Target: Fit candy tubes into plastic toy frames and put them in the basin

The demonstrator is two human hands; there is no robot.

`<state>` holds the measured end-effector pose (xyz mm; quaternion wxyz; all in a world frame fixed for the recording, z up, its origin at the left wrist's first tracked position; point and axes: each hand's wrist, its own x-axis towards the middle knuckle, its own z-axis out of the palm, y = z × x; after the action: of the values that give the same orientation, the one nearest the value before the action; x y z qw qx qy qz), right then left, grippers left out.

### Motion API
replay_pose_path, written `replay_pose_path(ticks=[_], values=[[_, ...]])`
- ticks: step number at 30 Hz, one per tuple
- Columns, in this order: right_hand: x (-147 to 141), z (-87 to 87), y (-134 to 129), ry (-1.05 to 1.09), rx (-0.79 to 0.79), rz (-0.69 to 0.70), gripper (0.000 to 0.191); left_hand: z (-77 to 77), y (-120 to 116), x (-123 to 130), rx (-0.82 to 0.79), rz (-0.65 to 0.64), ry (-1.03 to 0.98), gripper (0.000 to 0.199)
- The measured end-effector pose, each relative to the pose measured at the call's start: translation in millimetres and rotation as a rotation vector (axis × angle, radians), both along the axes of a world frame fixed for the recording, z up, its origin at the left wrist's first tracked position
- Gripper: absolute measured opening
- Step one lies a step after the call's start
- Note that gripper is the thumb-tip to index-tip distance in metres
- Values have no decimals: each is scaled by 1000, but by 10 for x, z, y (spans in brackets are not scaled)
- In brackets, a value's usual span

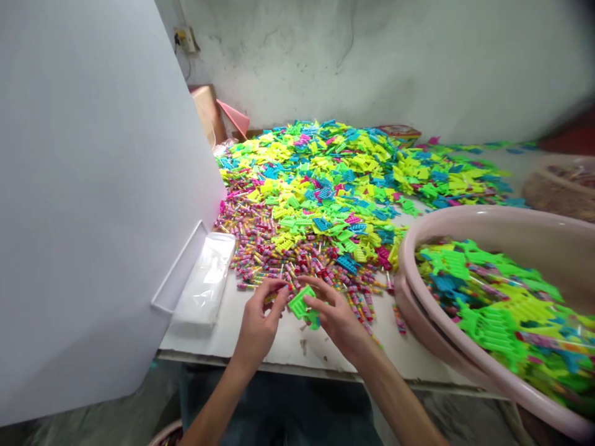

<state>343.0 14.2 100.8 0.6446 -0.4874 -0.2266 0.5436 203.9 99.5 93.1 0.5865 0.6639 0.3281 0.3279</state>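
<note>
Slippage could drop the green piece (301,301), at six o'clock in view, if the right hand's (338,316) thumb-and-finger pinch loosens; the left hand's (261,317) grip, at seven, I cannot tell.

The person's right hand (337,314) pinches a bright green slotted plastic piece (301,302) over the near part of a white tabletop (281,348), the left hand (263,317) just beside it with curled fingers. Beyond them lie small colorfully wrapped tubes (258,244), then a far heap of green, yellow, blue and pink plastic pieces (325,167). A pink tub (543,248) of similar pieces and tubes stands right; clear plastic packets (207,279) lie left, beside a white panel (93,186).
</note>
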Motion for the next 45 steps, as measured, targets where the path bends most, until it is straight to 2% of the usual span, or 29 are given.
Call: replay_pose_path(ticks=[8,12,16,21,27,32,37,41,45], values=[[31,-114,9,-129,-3,7,28,34,-20,23,-32,-52,-25,27],[29,-57,-17,-240,11,45,35,-2,-9,22,-48,-54,-8,32],[-3,22,-49,-241,13,89,39,7,1,13,-2,-67,31,30],[13,50,-46,-360,-7,34,36,57,33,-20,24,-74,69,28],[28,16,-51,-387,-24,-8,38,92,85,-54,101,-124,90,26],[28,54,-80,-390,-29,34,39,115,110,-84,132,-163,116,24],[3,67,-88,-429,-4,58,35,145,156,-166,326,-260,197,20],[-66,-27,-75,-383,-42,42,36,110,159,-262,520,-324,184,13],[-121,-153,-41,-406,-43,58,35,28,168,-339,562,-362,182,11]])
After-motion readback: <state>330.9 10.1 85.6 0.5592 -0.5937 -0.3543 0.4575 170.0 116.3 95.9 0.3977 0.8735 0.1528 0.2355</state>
